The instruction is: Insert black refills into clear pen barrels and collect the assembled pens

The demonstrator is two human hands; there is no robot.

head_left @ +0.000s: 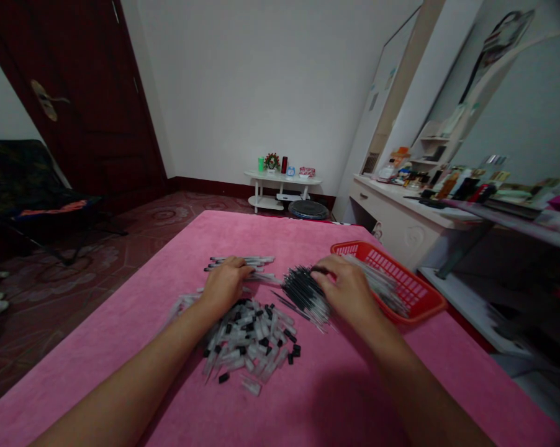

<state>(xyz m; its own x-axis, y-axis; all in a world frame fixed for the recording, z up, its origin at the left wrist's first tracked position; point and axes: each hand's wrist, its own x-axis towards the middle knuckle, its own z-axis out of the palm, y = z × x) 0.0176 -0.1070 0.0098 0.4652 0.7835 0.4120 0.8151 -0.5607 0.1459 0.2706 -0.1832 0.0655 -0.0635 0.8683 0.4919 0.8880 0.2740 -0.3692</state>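
Note:
My left hand (225, 284) is over the left part of the pink-covered table, its fingers curled down beside a row of clear, dark-tipped pens (256, 261). What its fingers hold, if anything, is hidden. At the right, my right hand (347, 287) pinches a dark, thin piece that looks like a pen refill, at the upper edge of a bundle of black-and-clear pen refills (303, 290). A heap of clear pen caps (249, 338) with black parts lies nearer to me, between my forearms. Some loose black pieces (295, 352) lie at its right side.
A red plastic basket (431, 304) with long clear tubes (382, 285) stands right of my right hand. Beyond the pink cloth (270, 230) is a low white stand (284, 178). A crowded dresser (396, 217) is at the right, a folding chair (28, 186) at the left.

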